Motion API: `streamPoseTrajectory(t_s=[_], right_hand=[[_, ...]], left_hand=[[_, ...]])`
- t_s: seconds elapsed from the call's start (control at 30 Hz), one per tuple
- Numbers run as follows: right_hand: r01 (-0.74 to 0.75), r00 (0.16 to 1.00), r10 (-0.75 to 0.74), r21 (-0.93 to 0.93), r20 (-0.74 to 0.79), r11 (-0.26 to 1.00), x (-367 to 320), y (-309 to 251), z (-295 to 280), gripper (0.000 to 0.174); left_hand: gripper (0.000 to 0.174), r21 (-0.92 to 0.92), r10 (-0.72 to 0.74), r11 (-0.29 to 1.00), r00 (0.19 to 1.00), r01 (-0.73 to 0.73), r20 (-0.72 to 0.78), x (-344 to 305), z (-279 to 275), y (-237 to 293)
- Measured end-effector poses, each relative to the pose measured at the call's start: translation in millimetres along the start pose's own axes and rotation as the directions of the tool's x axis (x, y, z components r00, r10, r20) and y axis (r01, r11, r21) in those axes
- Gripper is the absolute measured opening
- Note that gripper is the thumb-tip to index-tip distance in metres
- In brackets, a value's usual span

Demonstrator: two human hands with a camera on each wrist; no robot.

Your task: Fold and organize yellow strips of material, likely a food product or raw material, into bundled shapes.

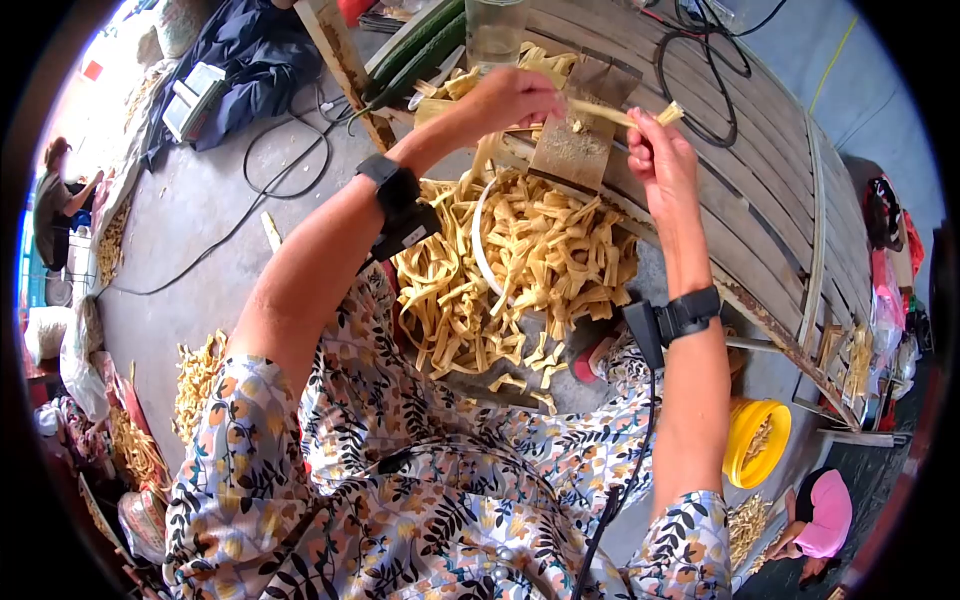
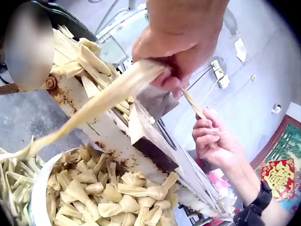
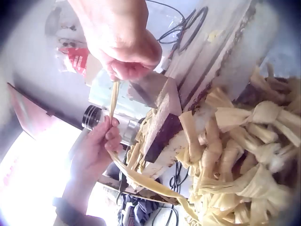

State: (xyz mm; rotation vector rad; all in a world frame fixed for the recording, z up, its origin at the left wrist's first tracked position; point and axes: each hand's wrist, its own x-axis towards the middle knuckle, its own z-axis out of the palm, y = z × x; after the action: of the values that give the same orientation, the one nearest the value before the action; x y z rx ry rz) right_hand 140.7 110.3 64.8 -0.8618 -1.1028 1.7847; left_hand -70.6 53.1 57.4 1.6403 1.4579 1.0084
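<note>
The left hand (image 1: 525, 97) and right hand (image 1: 660, 145) reach forward, apart from each other, fingers curled in. The left forearm (image 1: 310, 240) slants inward; the right forearm (image 1: 700, 400) points nearly straight ahead. The left thumb, partly hidden, appears pressed to the fingers.

Slatted wooden table (image 1: 770, 195) above a grey floor (image 1: 190, 235), bright light at left

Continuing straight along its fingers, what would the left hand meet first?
Probably the right hand, which pinches the same pale strip; the head view leaves their exact heights unclear.
</note>
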Motion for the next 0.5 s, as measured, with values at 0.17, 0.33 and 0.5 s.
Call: streamPoseTrajectory(t_s=[0.17, 0.33, 0.5], right_hand=[[0.026, 0.991, -0.019, 0.053, -0.130, 0.998, 31, 15, 4, 0.013], [0.042, 0.992, -0.034, 0.065, -0.124, 0.997, 47, 18, 3, 0.012], [0.062, 0.986, -0.065, -0.021, -0.157, 0.998, 56, 30, 1, 0.011]], left_hand=[[0.020, 0.077, 0.074, 0.995, 0.971, -0.058, -0.228, 23, 4, -9], [0.019, 0.162, 0.112, 0.985, 0.948, -0.065, -0.298, 33, 5, -17], [0.019, 0.187, 0.093, 0.982, 0.939, -0.032, -0.332, 38, 9, -27]])
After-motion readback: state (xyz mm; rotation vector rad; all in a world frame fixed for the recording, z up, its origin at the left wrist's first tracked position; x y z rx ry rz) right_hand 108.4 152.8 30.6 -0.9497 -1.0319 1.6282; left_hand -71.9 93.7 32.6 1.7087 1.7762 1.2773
